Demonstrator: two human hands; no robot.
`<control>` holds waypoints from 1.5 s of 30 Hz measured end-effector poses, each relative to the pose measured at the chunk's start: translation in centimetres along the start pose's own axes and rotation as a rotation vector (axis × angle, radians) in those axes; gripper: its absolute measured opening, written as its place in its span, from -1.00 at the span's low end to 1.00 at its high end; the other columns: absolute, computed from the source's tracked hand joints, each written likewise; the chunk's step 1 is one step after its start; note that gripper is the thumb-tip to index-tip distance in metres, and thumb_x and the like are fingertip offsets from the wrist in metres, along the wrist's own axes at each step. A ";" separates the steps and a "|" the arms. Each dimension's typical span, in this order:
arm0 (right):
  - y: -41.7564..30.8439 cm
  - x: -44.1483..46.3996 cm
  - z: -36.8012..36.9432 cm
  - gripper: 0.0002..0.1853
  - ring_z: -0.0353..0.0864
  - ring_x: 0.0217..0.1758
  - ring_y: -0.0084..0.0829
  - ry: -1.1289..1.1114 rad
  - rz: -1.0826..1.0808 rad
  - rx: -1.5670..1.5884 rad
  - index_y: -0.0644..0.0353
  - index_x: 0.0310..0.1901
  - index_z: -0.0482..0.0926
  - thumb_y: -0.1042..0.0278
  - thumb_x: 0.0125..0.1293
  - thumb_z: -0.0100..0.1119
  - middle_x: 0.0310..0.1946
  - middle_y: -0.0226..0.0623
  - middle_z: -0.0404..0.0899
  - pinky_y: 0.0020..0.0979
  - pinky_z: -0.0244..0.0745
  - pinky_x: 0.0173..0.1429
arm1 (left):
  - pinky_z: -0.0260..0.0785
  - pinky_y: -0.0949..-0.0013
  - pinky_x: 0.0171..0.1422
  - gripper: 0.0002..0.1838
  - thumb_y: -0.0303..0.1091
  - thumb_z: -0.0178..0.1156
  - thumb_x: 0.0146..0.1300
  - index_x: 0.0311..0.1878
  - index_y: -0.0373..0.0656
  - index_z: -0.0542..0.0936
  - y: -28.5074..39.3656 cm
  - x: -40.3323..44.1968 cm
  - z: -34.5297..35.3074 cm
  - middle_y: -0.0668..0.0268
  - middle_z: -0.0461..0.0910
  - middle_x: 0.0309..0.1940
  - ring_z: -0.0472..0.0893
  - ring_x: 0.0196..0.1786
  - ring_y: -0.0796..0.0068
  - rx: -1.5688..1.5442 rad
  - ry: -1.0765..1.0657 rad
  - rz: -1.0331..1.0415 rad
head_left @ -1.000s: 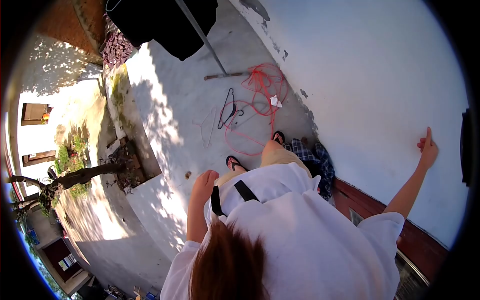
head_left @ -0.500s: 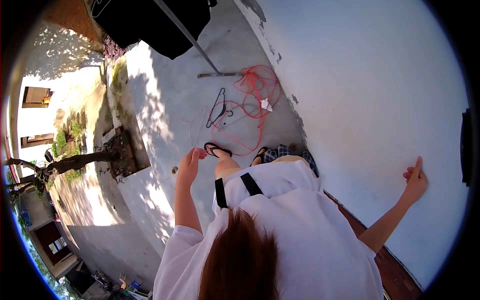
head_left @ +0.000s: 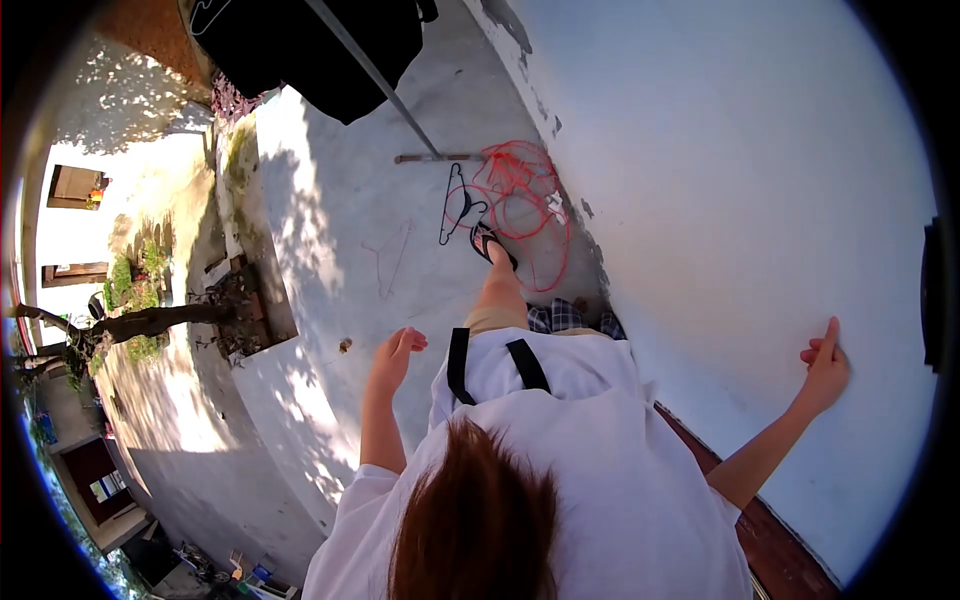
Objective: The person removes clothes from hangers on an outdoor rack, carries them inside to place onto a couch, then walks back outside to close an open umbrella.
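Note:
My left hand (head_left: pixel 396 358) hangs at my side over the concrete floor, fingers loosely extended and nothing in them. To the right, my right hand (head_left: pixel 826 370) is by the white wall (head_left: pixel 720 220), index finger stretched out and the other fingers curled. It holds nothing I can see; whether the fingertip touches the wall I cannot tell. My sandalled foot (head_left: pixel 492 246) is set forward beside a black clothes hanger (head_left: pixel 452 205) on the floor. A thin wire hanger (head_left: pixel 392 262) lies to its left. Red cord (head_left: pixel 525 190) is spread in loose loops near the wall.
A metal pole with a crossbar foot (head_left: pixel 415 158) stands ahead, with black cloth (head_left: pixel 310 60) hanging at the top. A white scrap (head_left: pixel 555 205) lies among the cord. On the left are a tree trunk (head_left: pixel 170 320) and a brick-edged planting bed (head_left: pixel 262 310).
One foot has stepped forward to the black hanger, and the other has gone out of sight. My left hand is lower in view; my right hand stays by the wall.

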State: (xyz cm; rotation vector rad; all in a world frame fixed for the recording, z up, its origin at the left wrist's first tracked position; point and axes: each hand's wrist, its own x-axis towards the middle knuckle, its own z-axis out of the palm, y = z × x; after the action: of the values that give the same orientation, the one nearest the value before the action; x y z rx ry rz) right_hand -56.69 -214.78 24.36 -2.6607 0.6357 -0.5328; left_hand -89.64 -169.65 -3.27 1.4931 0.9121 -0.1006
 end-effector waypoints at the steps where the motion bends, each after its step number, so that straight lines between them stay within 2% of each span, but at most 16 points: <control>1: 0.0 -0.1 0.0 -0.32 0.45 -0.63 -0.52 0.002 0.002 0.008 0.25 -0.63 0.56 -0.35 0.20 0.04 -0.75 -0.37 0.46 -0.50 0.31 -0.45 | 0.36 0.36 0.01 -0.53 -0.10 -0.17 0.43 -0.25 -0.33 0.56 0.4 0.0 -0.1 0.21 0.62 -0.34 0.58 -0.19 0.41 0.021 -0.015 0.010; 6: 0.0 -0.1 0.0 -0.32 0.48 -0.59 -0.51 -0.013 0.025 0.032 0.27 -0.58 0.57 -0.36 0.18 0.06 -0.72 -0.36 0.48 -0.49 0.34 -0.42 | 0.37 0.35 0.00 -0.56 -0.13 -0.15 0.42 -0.27 -0.34 0.55 2.5 0.3 -0.7 0.20 0.61 -0.34 0.57 -0.18 0.39 0.084 -0.062 0.050; 12: 0.4 0.1 0.3 -0.35 0.52 -0.49 -0.52 -0.030 0.071 0.117 0.28 -0.46 0.61 -0.32 0.21 0.05 -0.57 -0.33 0.55 -0.49 0.40 -0.33 | 0.38 0.36 0.00 -0.58 -0.17 -0.14 0.41 -0.28 -0.34 0.55 2.9 -0.5 -2.8 0.19 0.61 -0.35 0.58 -0.20 0.38 0.181 -0.096 0.014; 15: 0.2 -0.6 0.6 -0.43 0.53 -0.44 -0.52 0.019 0.014 0.163 0.29 -0.32 0.63 -0.20 0.26 0.05 -0.50 -0.33 0.57 -0.50 0.42 -0.26 | 0.39 0.36 -0.01 -0.59 -0.18 -0.14 0.41 -0.28 -0.34 0.56 2.6 -1.3 -4.7 0.21 0.61 -0.36 0.58 -0.21 0.38 0.199 -0.099 0.014; 18: 0.9 -0.2 3.3 -0.58 0.52 -0.42 -0.54 -0.028 -0.210 0.131 0.28 -0.22 0.62 0.01 0.32 0.04 -0.49 -0.34 0.57 -0.51 0.42 -0.24 | 0.39 0.35 -0.02 -0.60 -0.19 -0.13 0.41 -0.28 -0.34 0.56 1.5 -2.5 -7.2 0.23 0.61 -0.36 0.58 -0.21 0.38 0.145 -0.041 0.004; 21: -4.4 -4.6 7.4 -0.70 0.52 -0.42 -0.55 -0.262 -0.281 0.194 0.26 -0.17 0.60 0.20 0.33 0.00 -0.49 -0.35 0.57 -0.52 0.41 -0.25 | 0.38 0.35 -0.02 -0.60 -0.18 -0.13 0.41 -0.28 -0.33 0.56 -1.0 -4.4 -11.0 0.23 0.61 -0.37 0.58 -0.22 0.39 0.055 0.045 -0.035; 23: -9.4 -10.2 10.9 -0.74 0.52 -0.43 -0.56 -0.399 -0.343 0.268 0.26 -0.19 0.60 0.26 0.34 0.01 -0.49 -0.34 0.57 -0.53 0.41 -0.26 | 0.38 0.35 -0.04 -0.61 -0.18 -0.11 0.38 -0.28 -0.33 0.56 -2.9 -6.0 -14.2 0.21 0.61 -0.37 0.57 -0.23 0.37 0.044 0.099 -0.078; 26: -17.0 -19.9 15.5 -0.76 0.53 -0.45 -0.55 -0.620 -0.493 0.259 0.28 -0.21 0.59 0.29 0.33 0.01 -0.53 -0.33 0.56 -0.52 0.41 -0.28 | 0.38 0.36 -0.04 -0.61 -0.19 -0.11 0.36 -0.27 -0.34 0.57 -7.8 -8.6 -19.6 0.17 0.62 -0.36 0.58 -0.24 0.33 0.034 0.186 -0.128; 30: -26.1 -33.6 19.3 -0.78 0.55 -0.45 -0.50 -0.913 -0.739 0.242 0.27 -0.23 0.58 0.29 0.30 0.06 -0.53 -0.29 0.58 -0.48 0.41 -0.30 | 0.37 0.35 -0.04 -0.61 -0.18 -0.11 0.39 -0.26 -0.34 0.56 -11.0 -12.6 -27.1 0.18 0.62 -0.35 0.57 -0.23 0.35 -0.019 0.335 -0.143; 33: -31.9 -41.0 19.2 -0.78 0.56 -0.46 -0.43 -1.083 -0.865 0.274 0.28 -0.26 0.59 0.28 0.26 0.10 -0.51 -0.23 0.61 -0.42 0.41 -0.31 | 0.36 0.37 -0.02 -0.62 -0.19 -0.11 0.39 -0.27 -0.32 0.56 -13.3 -13.9 -31.9 0.21 0.61 -0.36 0.56 -0.22 0.39 -0.064 0.431 -0.145; 36: -34.5 -44.2 20.2 -0.77 0.56 -0.47 -0.38 -1.115 -0.904 0.356 0.28 -0.27 0.59 0.26 0.24 0.12 -0.52 -0.21 0.60 -0.39 0.40 -0.31 | 0.36 0.36 0.00 -0.62 -0.19 -0.12 0.40 -0.26 -0.32 0.56 -14.3 -13.2 -35.3 0.22 0.62 -0.35 0.57 -0.20 0.40 -0.185 0.509 -0.074; 40: -38.8 -46.4 18.4 -0.75 0.59 -0.43 -0.32 -1.032 -0.996 0.260 0.27 -0.27 0.60 0.23 0.23 0.13 -0.47 -0.20 0.63 -0.37 0.43 -0.28 | 0.37 0.36 0.04 -0.62 -0.21 -0.12 0.40 -0.25 -0.32 0.57 -12.8 -10.4 -38.3 0.20 0.63 -0.31 0.59 -0.17 0.39 -0.291 0.503 0.012; 43: -42.6 -47.6 18.5 -0.76 0.61 -0.39 -0.31 -1.001 -0.930 0.330 0.26 -0.25 0.60 0.24 0.23 0.14 -0.44 -0.19 0.64 -0.38 0.45 -0.25 | 0.38 0.36 0.02 -0.62 -0.23 -0.13 0.41 -0.25 -0.33 0.58 -10.7 -7.5 -40.1 0.19 0.63 -0.31 0.59 -0.18 0.40 -0.354 0.481 0.058; 45: -45.3 -48.5 19.2 -0.76 0.62 -0.37 -0.38 -0.995 -0.899 0.415 0.28 -0.25 0.60 0.25 0.25 0.12 -0.45 -0.20 0.63 -0.41 0.46 -0.24 | 0.39 0.37 0.01 -0.62 -0.24 -0.14 0.42 -0.24 -0.34 0.57 -8.9 -5.7 -41.8 0.21 0.63 -0.30 0.59 -0.18 0.42 -0.390 0.429 0.055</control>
State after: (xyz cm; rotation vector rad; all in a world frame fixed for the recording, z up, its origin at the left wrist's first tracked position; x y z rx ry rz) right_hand -72.43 -148.42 13.29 -2.2477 -0.8687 0.4439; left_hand -117.65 -137.09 0.27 1.1887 1.1539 0.4316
